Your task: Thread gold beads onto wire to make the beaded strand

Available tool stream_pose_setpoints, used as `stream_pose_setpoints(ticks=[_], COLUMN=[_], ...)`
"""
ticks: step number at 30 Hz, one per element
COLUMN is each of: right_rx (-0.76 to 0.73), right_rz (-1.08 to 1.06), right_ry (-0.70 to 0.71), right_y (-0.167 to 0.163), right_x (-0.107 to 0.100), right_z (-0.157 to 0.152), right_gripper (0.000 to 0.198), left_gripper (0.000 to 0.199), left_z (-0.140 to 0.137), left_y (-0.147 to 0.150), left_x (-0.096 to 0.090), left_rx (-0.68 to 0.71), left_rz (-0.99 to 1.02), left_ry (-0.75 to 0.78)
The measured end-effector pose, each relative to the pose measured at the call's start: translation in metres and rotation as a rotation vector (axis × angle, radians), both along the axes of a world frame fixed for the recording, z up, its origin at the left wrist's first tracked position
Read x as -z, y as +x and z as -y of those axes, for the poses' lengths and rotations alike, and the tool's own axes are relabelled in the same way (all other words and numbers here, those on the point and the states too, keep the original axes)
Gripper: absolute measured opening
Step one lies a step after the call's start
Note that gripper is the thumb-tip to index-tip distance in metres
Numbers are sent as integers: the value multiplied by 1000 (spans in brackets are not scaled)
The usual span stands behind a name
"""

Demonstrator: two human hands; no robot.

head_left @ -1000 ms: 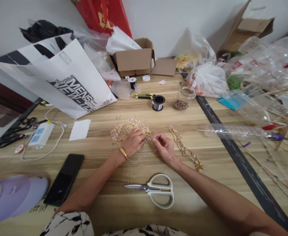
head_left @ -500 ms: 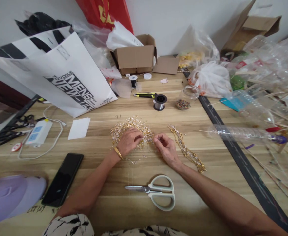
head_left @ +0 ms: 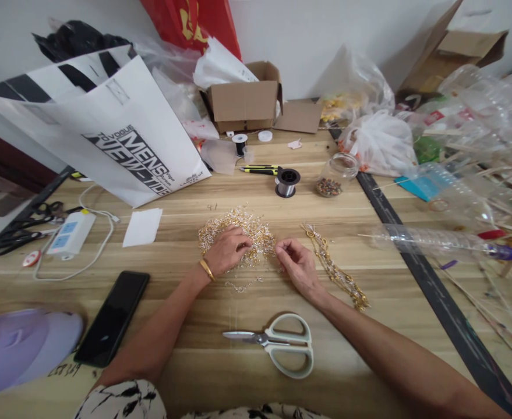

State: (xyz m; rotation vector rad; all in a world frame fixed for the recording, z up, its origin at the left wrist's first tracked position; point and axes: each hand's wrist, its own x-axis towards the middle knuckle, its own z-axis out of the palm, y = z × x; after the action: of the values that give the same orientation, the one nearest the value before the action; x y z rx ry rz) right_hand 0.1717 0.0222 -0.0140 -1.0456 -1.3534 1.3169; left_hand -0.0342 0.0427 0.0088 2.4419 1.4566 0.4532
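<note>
A heap of small gold and clear beads point(head_left: 215, 227) lies in the middle of the wooden table. My left hand point(head_left: 226, 254) rests on its near side, fingers curled and thumb drawn in to the index finger. At the heap's right edge my right hand point(head_left: 298, 266) pinches thumb and index together. Whatever sits in either pinch is too small to make out. A short beaded chain point(head_left: 243, 286) lies below the left hand. Several gold and clear bead strands point(head_left: 335, 266) stretch out to the right of my right hand. Closer to me are scissors with pale handles point(head_left: 287, 344).
Behind the heap stand a wire spool point(head_left: 286, 185), a yellow-black cutter knife point(head_left: 259, 169) and a glass jar of beads point(head_left: 335, 177). A large paper bag point(head_left: 120, 128) and a phone point(head_left: 112, 317) are at left. Plastic bottles point(head_left: 439, 238) crowd the right side.
The view has shifted slightly, so everything sits a little further right. Both hands stay at the bead heap with barely any movement of their own.
</note>
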Motion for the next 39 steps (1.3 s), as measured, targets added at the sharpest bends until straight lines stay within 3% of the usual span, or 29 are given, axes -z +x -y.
stream_pose_setpoints(ticks=[11, 21, 39], right_rx=[3, -11, -28], right_rz=[24, 16, 52], right_ry=[-1, -9, -13], right_y=[1, 0, 1], right_x=[3, 1, 3], right_z=[-1, 0, 0], right_gripper=[24, 23, 23], left_gripper=[11, 10, 14], left_z=[-4, -3, -3], left_y=[-10, -9, -14], left_x=[-5, -5, -10], left_rx=[7, 66, 105], left_rz=[54, -81, 12], left_ry=[-48, -85, -144])
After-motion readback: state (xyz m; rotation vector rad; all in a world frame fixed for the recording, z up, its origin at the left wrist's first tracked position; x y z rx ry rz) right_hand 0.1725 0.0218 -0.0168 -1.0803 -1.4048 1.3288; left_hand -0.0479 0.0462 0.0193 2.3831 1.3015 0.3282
